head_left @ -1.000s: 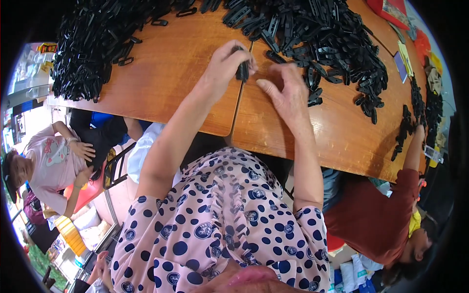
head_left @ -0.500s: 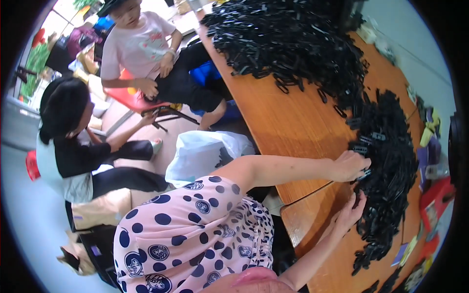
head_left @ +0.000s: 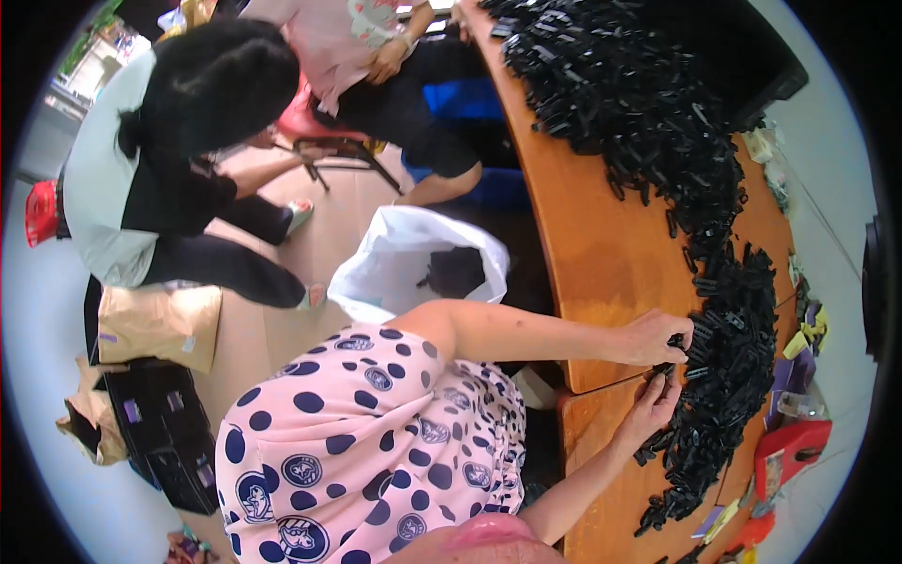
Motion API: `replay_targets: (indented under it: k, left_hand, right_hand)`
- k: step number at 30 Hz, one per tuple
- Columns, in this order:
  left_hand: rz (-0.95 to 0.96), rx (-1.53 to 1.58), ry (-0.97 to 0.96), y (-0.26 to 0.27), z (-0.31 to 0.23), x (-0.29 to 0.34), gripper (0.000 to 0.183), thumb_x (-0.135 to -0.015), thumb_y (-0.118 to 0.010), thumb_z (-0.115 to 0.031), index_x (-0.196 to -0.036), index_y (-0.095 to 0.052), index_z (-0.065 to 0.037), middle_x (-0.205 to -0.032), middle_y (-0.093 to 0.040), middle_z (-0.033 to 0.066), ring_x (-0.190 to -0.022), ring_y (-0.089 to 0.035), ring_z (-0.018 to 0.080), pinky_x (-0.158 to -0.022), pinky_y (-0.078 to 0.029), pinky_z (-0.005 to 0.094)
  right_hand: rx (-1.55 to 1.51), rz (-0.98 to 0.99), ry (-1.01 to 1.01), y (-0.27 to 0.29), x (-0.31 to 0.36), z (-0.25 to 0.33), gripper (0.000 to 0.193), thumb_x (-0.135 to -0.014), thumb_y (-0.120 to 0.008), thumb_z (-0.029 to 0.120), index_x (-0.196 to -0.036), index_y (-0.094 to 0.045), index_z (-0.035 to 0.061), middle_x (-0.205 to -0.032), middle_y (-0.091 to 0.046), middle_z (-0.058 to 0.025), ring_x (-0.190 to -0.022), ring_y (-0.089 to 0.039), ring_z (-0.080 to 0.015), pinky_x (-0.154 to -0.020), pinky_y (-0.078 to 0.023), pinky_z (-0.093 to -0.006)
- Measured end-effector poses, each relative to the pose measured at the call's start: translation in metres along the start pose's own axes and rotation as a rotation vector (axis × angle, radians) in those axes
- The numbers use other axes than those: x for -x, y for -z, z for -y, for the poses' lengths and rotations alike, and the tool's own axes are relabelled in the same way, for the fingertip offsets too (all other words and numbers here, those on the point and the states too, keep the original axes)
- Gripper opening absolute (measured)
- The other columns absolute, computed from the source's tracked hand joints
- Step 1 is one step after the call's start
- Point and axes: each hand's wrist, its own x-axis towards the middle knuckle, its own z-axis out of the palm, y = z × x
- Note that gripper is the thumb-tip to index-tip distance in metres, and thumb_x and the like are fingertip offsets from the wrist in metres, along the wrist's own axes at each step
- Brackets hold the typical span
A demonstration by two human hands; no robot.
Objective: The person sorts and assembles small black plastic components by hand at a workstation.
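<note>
My left hand, the upper one, has its fingers curled in a pinch on a small black plastic piece at the near edge of a dark heap. Just below it, my right hand grips the lower end of a black piece between thumb and fingers. The two hands almost meet, and I cannot tell whether they share one piece or hold separate ones. Beside them, the heap of narrow black plastic pieces spreads over the wooden table.
A larger black heap covers the table's far end. A white plastic bag with dark contents stands open by the table. Two people sit at the left, one bent forward. A red container and small packets line the right side.
My hands have come together at the heap's edge, and the right fingers have closed on a piece. The view has shifted. The nearer person at the left now leans further forward.
</note>
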Motion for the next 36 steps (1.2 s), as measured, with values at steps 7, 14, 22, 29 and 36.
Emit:
replay_targets:
  k: [7,14,22,29,36]
  left_hand:
    - [-0.077,0.116,0.026,0.017,0.009,0.032,0.023,-0.073,-0.068,-0.016,-0.091,-0.062,-0.003,-0.083,-0.065,0.0122,-0.080,-0.063,0.0254,-0.070,-0.049,0.0357]
    - [-0.150,0.146,0.126,0.050,0.023,0.048,0.029,-0.073,-0.068,-0.017,-0.098,-0.062,-0.002,-0.088,-0.065,0.0123,-0.085,-0.063,0.0255,-0.076,-0.049,0.0351]
    - [-0.165,0.054,0.041,0.095,0.003,0.073,0.026,-0.078,-0.066,-0.015,-0.100,-0.062,-0.001,-0.088,-0.066,0.0133,-0.084,-0.064,0.0252,-0.078,-0.049,0.0327]
    - [-0.233,0.144,0.309,0.121,0.011,0.092,0.019,-0.082,-0.065,-0.009,-0.099,-0.061,-0.001,-0.090,-0.063,0.0067,-0.076,-0.060,0.0129,-0.066,-0.050,0.0237]
    - [-0.295,-0.009,0.417,0.152,-0.002,0.125,0.018,-0.085,-0.056,-0.007,-0.103,-0.057,-0.003,-0.089,-0.059,0.0039,-0.068,-0.049,0.0067,-0.058,-0.038,0.0180]
  right_hand:
    - [0.036,-0.052,0.019,-0.026,0.009,-0.006,0.021,-0.097,-0.051,0.021,-0.106,-0.053,0.0014,-0.082,-0.054,-0.0001,-0.065,-0.045,-0.0052,-0.055,-0.037,-0.0183]
    - [0.020,0.012,0.013,-0.064,0.007,-0.011,0.022,-0.097,-0.053,0.023,-0.105,-0.054,0.0022,-0.079,-0.056,-0.0005,-0.063,-0.047,-0.0050,-0.055,-0.038,-0.0176]
    - [0.055,0.362,0.008,-0.081,0.004,-0.008,0.037,-0.095,-0.055,0.030,-0.116,-0.052,0.0001,-0.098,-0.057,-0.0056,-0.081,-0.054,-0.0106,-0.070,-0.045,-0.0234]
    - [-0.249,0.496,-0.290,-0.122,0.021,0.004,0.023,-0.088,-0.063,0.015,-0.103,-0.057,-0.0016,-0.089,-0.062,-0.0072,-0.075,-0.060,-0.0127,-0.066,-0.050,-0.0237]
    - [-0.167,0.615,-0.065,-0.148,0.036,0.007,0.029,-0.081,-0.069,0.020,-0.100,-0.063,-0.0005,-0.077,-0.065,-0.0157,-0.070,-0.063,-0.0216,-0.063,-0.050,-0.0317]
